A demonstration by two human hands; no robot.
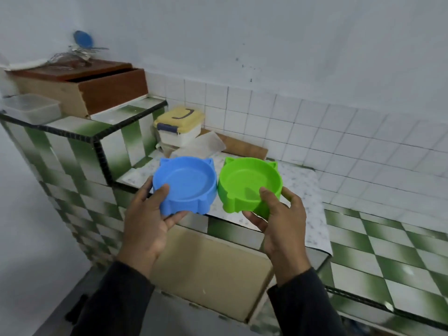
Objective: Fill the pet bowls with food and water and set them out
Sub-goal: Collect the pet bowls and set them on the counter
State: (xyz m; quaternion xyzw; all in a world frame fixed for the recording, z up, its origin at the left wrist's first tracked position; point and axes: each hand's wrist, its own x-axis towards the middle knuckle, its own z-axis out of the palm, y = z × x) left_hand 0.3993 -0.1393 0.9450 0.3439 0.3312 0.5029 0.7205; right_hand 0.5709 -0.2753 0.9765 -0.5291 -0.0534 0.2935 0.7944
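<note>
Left hand (148,214) grips blue bowl (185,184), right hand (278,214) green bowl (249,184); thumbs over near rims. Likely light, rigid plastic.

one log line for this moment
left hand: holds blue bowl | right hand: holds green bowl | bowls: empty, above counter

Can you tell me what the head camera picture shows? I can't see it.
A person holds two empty cat-eared pet bowls side by side over a tiled counter: the blue bowl in the left hand, the green bowl in the right hand.
</note>
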